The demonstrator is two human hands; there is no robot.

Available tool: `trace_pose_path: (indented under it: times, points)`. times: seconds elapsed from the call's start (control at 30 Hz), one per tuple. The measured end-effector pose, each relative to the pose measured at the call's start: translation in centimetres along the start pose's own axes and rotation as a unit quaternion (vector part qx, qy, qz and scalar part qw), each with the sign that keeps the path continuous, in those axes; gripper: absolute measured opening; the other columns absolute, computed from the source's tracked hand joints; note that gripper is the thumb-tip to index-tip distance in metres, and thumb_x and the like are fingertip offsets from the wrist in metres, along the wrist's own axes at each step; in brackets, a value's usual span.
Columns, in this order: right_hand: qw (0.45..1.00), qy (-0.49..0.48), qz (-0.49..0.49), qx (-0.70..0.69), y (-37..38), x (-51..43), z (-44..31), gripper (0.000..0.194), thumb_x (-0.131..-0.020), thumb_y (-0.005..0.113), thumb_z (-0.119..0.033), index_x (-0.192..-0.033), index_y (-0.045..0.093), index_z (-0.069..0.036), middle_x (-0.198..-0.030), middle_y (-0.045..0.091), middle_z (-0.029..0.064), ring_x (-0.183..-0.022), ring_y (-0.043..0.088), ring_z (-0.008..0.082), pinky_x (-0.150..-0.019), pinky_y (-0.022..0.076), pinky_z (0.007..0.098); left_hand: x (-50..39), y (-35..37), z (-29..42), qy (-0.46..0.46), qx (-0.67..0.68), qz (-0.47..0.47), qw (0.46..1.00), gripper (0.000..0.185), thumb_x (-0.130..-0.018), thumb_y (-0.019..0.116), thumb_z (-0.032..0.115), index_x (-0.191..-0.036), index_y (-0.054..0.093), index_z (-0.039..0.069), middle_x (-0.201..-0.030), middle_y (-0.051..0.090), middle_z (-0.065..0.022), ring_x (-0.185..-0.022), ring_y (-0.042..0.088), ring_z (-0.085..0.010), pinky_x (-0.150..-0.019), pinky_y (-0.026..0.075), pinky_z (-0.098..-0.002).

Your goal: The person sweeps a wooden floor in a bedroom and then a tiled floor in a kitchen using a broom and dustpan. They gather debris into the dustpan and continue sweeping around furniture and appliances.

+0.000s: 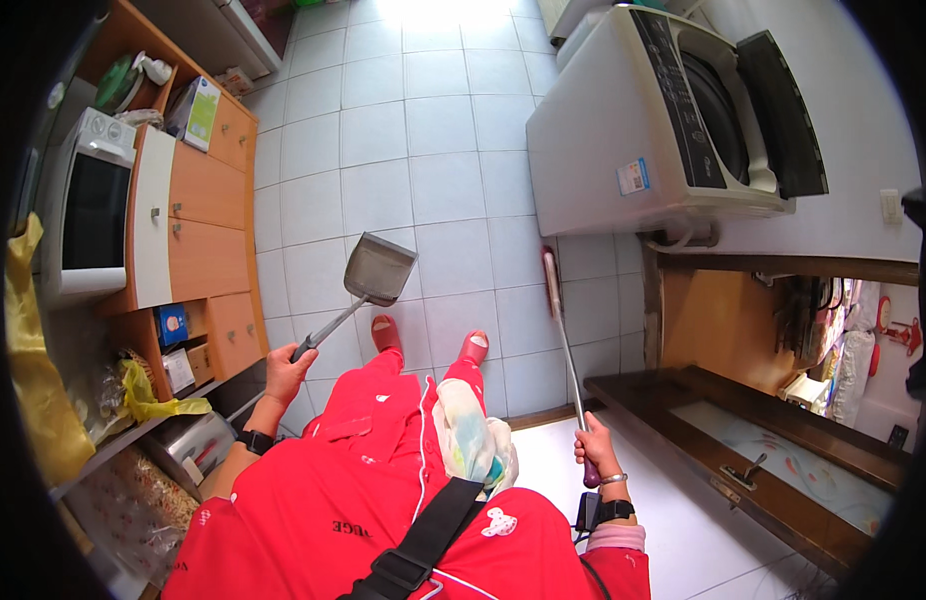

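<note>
My left hand (286, 375) is closed around the dark grip of a long-handled grey dustpan (380, 268), whose pan is just over the floor tiles in front of my feet; I cannot tell if it touches them. On the other side, my right hand (598, 448) holds the purple-ended handle of a broom (568, 341). The broom's reddish head reaches the floor beside the lower corner of the washing machine (613, 142). Between my hands are my red clothes, with a pale patterned cloth (463, 427) hanging at the front, and my red slippers (474, 346).
An orange and white cabinet (207, 259) with a microwave-like appliance (95, 210) lines the left side. The washing machine's lid stands raised at the upper right. A brown door with a glass panel (785, 465) stands open at the lower right, near a doorway. Light tiles (444, 187) cover the floor ahead.
</note>
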State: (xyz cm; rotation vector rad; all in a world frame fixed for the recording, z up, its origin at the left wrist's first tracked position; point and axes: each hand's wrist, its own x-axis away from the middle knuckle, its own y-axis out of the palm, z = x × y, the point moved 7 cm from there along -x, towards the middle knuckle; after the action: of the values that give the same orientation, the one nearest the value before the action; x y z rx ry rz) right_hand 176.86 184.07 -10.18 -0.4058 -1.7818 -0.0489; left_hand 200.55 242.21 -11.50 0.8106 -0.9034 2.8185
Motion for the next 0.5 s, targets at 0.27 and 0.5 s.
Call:
trace_pose_path:
  times: [0.27,0.5]
  points:
    - [0.989,-0.057,0.126,-0.045,-13.1,-10.4,-0.4,0.022,-0.083,0.051,0.000,-0.101,0.043,-0.010,-0.057,0.043,0.0031,-0.041,0.043,0.0118,-0.034,0.0368,0.0284,1.3,5.7,2.2,-0.023,0.021,-0.017,0.999,0.028,-0.084,0.068,0.019,-0.064,0.055,0.005,-0.051,0.043,0.0055,-0.046,0.039,-0.0038,-0.042,0.028,-0.0241]
    - [0.970,-0.103,0.218,-0.035,-23.9,-21.7,-6.1,0.013,-0.076,0.048,0.004,-0.084,0.046,-0.007,-0.051,0.047,0.0082,-0.035,0.048,0.0216,-0.029,0.0364,0.0365,4.1,8.3,5.0,-0.007,-0.013,-0.002,1.000,0.029,-0.083,0.067,0.015,-0.061,0.050,0.006,-0.055,0.044,0.0068,-0.051,0.038,-0.0032,-0.045,0.029,-0.0240]
